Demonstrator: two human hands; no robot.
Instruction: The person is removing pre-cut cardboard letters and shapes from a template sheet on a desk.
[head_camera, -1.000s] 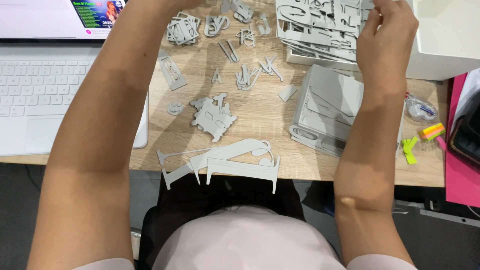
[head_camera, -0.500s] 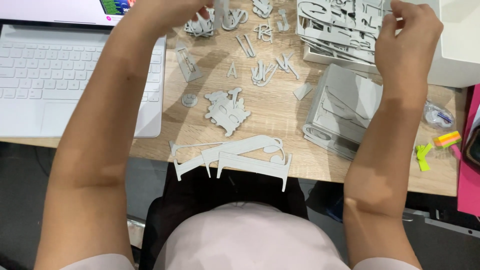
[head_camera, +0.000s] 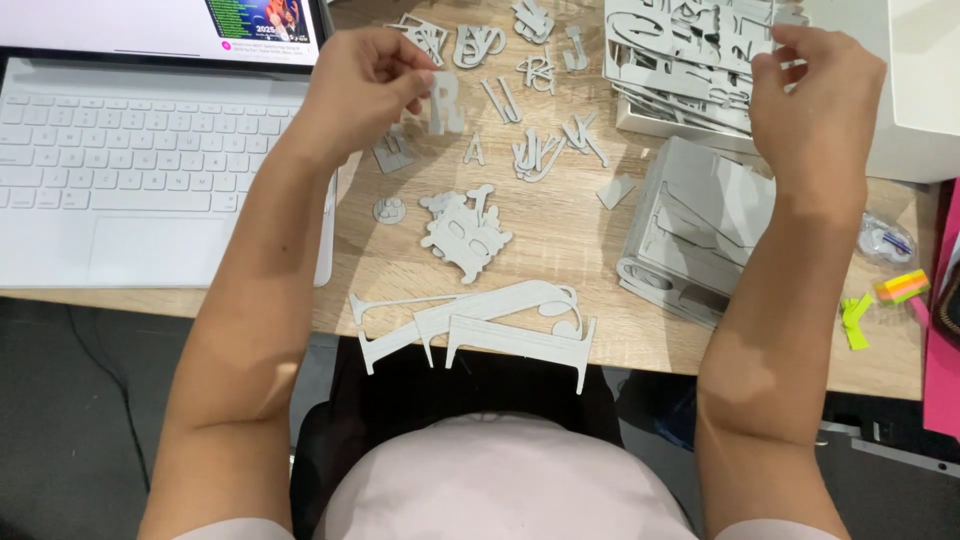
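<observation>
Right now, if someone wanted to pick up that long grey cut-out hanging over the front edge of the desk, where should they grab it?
Probably by the part of the long grey cut-out that juts past the near desk edge, coming from the person's side. It lies flat on the wood, so its top gives nothing to pinch, while the overhang lets a thumb go above and fingers beneath. Its thin legs look fragile; the wide bar seems safer.

Probably office: laptop (head_camera: 150, 150), desk (head_camera: 560, 260)

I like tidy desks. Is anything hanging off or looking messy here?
Yes. The long grey cut-out pieces at the near edge of the desk poke out past it, over the person's lap. Smaller grey letters lie scattered at all angles.
</observation>
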